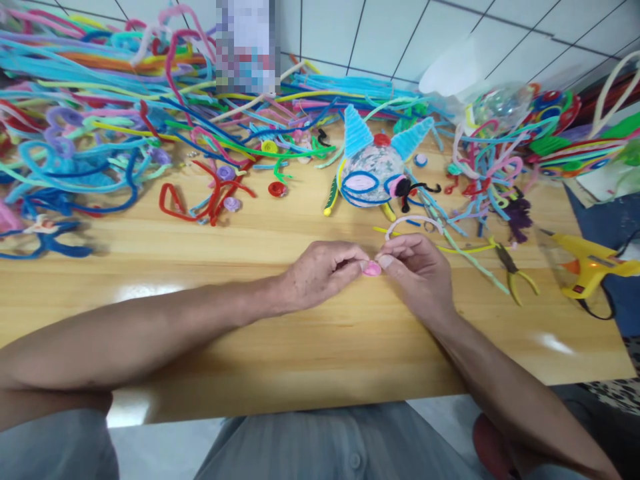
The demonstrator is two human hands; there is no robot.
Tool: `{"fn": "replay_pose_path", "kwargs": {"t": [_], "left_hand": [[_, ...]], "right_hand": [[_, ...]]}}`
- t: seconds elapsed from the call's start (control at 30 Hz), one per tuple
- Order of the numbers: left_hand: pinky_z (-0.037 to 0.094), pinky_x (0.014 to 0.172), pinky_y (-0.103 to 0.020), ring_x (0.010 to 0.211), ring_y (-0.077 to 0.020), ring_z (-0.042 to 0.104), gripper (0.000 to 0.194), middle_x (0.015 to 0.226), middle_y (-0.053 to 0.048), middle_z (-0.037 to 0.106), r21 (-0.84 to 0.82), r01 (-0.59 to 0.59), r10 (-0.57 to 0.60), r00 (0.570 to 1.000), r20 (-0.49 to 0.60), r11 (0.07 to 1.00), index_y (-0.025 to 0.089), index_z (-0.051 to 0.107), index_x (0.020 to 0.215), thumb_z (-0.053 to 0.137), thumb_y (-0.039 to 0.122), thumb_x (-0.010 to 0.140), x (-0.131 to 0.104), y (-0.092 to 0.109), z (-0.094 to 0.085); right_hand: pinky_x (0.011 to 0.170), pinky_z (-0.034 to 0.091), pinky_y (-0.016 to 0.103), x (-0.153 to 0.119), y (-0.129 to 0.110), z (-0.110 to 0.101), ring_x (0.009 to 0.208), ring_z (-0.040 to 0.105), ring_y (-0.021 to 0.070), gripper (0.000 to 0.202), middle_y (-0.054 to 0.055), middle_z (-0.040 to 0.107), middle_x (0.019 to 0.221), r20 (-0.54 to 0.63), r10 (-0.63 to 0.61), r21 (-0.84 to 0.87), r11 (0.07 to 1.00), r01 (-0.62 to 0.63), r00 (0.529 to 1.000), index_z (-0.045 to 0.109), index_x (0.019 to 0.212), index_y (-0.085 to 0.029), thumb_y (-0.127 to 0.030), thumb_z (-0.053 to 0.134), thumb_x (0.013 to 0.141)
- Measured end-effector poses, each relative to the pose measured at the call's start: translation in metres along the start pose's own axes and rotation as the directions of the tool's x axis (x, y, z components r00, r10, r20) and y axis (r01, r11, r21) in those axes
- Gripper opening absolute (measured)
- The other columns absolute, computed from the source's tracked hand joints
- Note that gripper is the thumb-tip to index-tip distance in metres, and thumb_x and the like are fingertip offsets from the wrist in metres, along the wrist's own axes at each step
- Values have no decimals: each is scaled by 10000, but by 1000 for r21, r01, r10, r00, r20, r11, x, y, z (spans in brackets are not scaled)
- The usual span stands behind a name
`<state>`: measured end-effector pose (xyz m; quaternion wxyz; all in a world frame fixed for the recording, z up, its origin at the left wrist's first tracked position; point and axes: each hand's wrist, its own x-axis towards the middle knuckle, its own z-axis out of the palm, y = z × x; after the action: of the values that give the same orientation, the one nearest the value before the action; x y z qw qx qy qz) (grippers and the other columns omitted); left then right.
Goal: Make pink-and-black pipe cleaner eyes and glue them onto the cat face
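Observation:
My left hand (325,273) and my right hand (423,277) meet above the front part of the table. Between their fingertips is a small, flat pink pipe cleaner coil (371,269), pinched from both sides. A loose pale pink pipe cleaner length (414,220) arcs up behind my right fingers; whether it joins the coil is hidden. Just beyond the hands stands a round speckled ball figure (374,170). It has blue pointed ears (357,133), blue-rimmed eye shapes and a pink-and-black snout (399,185).
Heaps of coloured pipe cleaners (100,73) cover the back and left of the wooden table (225,373). Red bent stems (210,200) lie to the left. On the right are yellow-handled pliers (515,273), a yellow glue gun (595,263) and a tangle of stems (483,167).

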<state>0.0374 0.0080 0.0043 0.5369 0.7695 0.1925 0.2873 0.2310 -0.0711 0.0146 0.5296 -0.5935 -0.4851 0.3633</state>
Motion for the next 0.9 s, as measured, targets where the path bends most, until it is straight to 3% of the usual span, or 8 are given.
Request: {"fn": "replay_pose_path", "kwargs": {"t": [0.43,0.9], "left_hand": [[507,716,-219,770,-128,706,234,887,-58,798,21,9,-9,1000,24,1000,126,775,1019,558,212,1027,0,0,0],[528,751,-230,816,-139,736,221,932,-56,814,46,-30,29,999,30,998,148,765,1008,557,218,1030,0,-4,1]], "right_hand": [[624,477,278,1,1,0,685,548,132,178,-30,609,771,-18,-26,-27,999,26,999,706,951,-265,-381,800,853],[622,489,284,-5,1,3,665,550,138,214,-21,623,762,-50,-50,-74,996,46,998,721,963,-264,-457,781,891]]}}
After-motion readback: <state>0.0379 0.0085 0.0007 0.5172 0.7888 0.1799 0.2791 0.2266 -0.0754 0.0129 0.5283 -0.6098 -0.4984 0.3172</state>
